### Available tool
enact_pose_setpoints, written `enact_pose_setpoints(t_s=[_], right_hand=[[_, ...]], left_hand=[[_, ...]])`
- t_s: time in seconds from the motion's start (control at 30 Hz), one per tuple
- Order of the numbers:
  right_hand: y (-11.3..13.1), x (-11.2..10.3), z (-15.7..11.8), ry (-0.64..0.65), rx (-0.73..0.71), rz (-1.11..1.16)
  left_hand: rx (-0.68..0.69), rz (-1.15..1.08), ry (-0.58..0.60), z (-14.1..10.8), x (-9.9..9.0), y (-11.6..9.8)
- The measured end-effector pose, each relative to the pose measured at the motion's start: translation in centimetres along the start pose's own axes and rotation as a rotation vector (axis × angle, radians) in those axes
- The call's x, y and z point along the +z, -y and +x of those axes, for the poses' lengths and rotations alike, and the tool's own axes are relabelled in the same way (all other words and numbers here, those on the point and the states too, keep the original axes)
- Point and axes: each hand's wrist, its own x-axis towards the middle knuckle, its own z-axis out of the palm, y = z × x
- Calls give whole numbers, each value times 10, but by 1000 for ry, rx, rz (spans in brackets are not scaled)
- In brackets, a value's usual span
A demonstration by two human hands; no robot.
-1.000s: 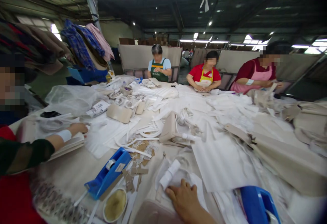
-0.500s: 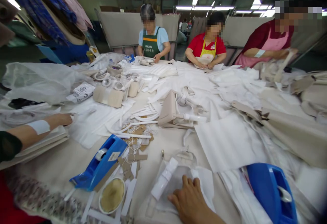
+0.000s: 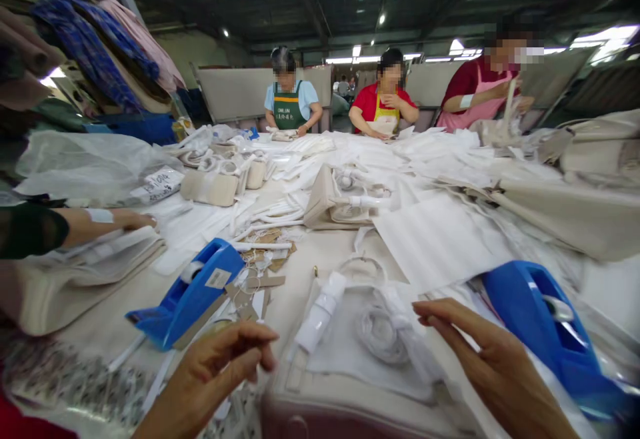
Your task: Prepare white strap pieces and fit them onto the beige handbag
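A beige handbag (image 3: 300, 392) lies in front of me, its lower end close to my body. On it sit white foam sheeting (image 3: 335, 365), a coiled strap in clear plastic (image 3: 383, 335) and a white wrapped roll (image 3: 321, 312). My left hand (image 3: 220, 372) hovers left of the bag, fingers loosely bent and thumb apart, holding nothing. To the right of the coil my right hand (image 3: 490, 359) is open, fingers stretched towards the bag. I cannot tell whether it touches the plastic.
Blue tape dispensers stand left (image 3: 187, 295) and right (image 3: 543, 325). Cardboard tags with strings (image 3: 255, 292) lie between. Another beige bag (image 3: 325, 199) stands ahead, beside foam sheets (image 3: 440, 242). A co-worker's arm (image 3: 85, 222) reaches in from the left; several people work across the table.
My right hand has lifted off the bag and moved right, leaving the coiled strap in sight. My left hand has come into view. The co-worker's bag at left has shifted right; the view tilts up.
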Motion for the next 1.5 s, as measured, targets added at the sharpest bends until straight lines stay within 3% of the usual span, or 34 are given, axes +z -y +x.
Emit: enact_pose_setpoints(t_s=[0.1,0.23,0.33,0.43,0.67,0.83,1.0,1.27,1.5], right_hand=[[5,-5,-44,-83,-150,-46],[33,14,-68,-53,-299,-53],[58,35,-54,69,-295,-87],[75,54,-30,236,-314,-175],[83,70,-1,546,-451,-255],[81,84,-1,386,-289,-421],[72,95,-6,247,-206,-350],[77,79,-20,416,-276,-262],[48,88,-48,290,-316,-562]], left_hand=[[148,82,-207,1,18,-5],[306,117,-301,-3,55,-1],[300,-57,-290,-5,68,12],[264,-177,-256,-9,69,25],[261,-321,-163,-12,73,33],[247,-414,-183,-7,80,36],[204,-463,-197,-2,85,40],[59,-540,-107,2,82,40],[39,-500,-158,7,90,41]])
